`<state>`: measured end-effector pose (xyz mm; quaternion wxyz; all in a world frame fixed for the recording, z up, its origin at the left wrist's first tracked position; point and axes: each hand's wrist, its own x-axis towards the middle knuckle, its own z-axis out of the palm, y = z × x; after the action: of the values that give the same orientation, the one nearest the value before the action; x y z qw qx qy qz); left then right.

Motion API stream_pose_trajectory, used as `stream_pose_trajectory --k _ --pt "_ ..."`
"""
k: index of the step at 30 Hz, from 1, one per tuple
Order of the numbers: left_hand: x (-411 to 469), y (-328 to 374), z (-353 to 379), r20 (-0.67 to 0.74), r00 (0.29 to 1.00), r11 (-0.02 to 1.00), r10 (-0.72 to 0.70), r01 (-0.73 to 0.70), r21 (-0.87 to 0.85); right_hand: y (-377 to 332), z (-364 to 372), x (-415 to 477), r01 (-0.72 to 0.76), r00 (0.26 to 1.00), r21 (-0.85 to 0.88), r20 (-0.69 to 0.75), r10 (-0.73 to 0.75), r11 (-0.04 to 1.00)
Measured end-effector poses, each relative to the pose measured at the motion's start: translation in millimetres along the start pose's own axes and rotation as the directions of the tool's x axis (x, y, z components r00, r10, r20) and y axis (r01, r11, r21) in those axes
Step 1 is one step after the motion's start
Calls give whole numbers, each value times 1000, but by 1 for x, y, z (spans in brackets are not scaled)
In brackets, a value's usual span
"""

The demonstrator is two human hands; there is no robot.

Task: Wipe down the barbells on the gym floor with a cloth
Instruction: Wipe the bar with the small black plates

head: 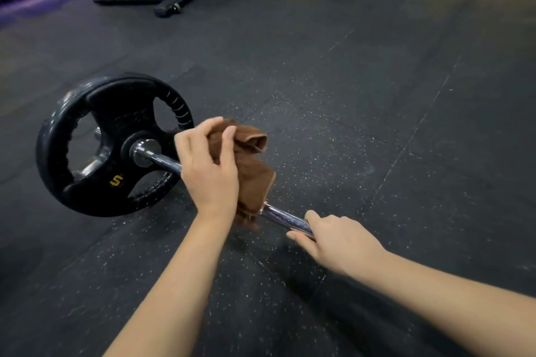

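Cloth on the bar, beside the 5 plate

Left hand pinches the soft brown cloth over the barbell; right hand clamps the slick, likely heavy shaft just below the cloth, steadying it.

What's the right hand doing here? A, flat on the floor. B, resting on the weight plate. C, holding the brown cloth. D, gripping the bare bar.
D: the right hand curls round the chrome bar, while the left hand holds the brown cloth on it nearer the plate.
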<state>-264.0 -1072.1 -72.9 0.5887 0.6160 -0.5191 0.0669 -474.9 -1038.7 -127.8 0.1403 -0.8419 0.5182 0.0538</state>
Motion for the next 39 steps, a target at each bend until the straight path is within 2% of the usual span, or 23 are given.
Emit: stream_pose_trajectory --k 1,3,5,8,12,16,18,20,22,24,29,32,36,38,39 --pt "-7 -5 5 95 995 999 38 -42 30 1 -1 -1 -7 1000 9 7 7 1000" --pt "-35 -18 12 354 931 986 95 -137 98 1 -2 -2 -12 1000 19 11 12 1000" --pt "-63 -25 16 445 874 951 197 -280 129 1 -2 -4 -8 1000 15 4 8 1000" --pt "-78 -15 16 395 893 957 217 -274 94 0 -3 -4 -16 1000 -2 12 16 1000" --pt "-85 -15 17 425 835 921 350 -390 6 -2 -5 -5 -29 999 -14 26 29 999" --pt "-69 -42 12 433 814 886 387 -458 67 -4 -3 -5 -25 1000 -15 -4 25 1000" --pt "-54 -58 6 396 868 925 298 -365 103 -5 -2 -5 -28 1000 -10 -8 28 1000" --pt "-35 -73 -2 340 936 984 91 -137 114 -5 -2 -4 -34 999 -6 -3 34 999" --pt "-17 -85 -8 308 946 988 -101 60 139 -6 -1 -3 -33 999 -8 -17 33 999" --pt "-11 -85 -6 284 946 977 -155 104 188 -6 -1 -3 -35 999 -7 -23 35 999" --pt "-41 -59 7 258 963 969 74 -131 210 -5 -2 -5 -61 998 37 11 60 997" --pt "-52 -55 5 244 961 965 128 -178 194 -6 -3 -6 -84 996 62 31 82 995" --pt "-49 -66 -5 315 925 942 210 -278 187 -10 -2 -12 -104 994 94 30 102 990" --pt "-39 -74 -9 326 927 928 183 -272 254 -11 -1 -14 -117 993 110 47 112 987" --pt "-32 -78 -10 298 947 935 122 -210 286 -12 0 -14 -124 991 118 63 117 985"
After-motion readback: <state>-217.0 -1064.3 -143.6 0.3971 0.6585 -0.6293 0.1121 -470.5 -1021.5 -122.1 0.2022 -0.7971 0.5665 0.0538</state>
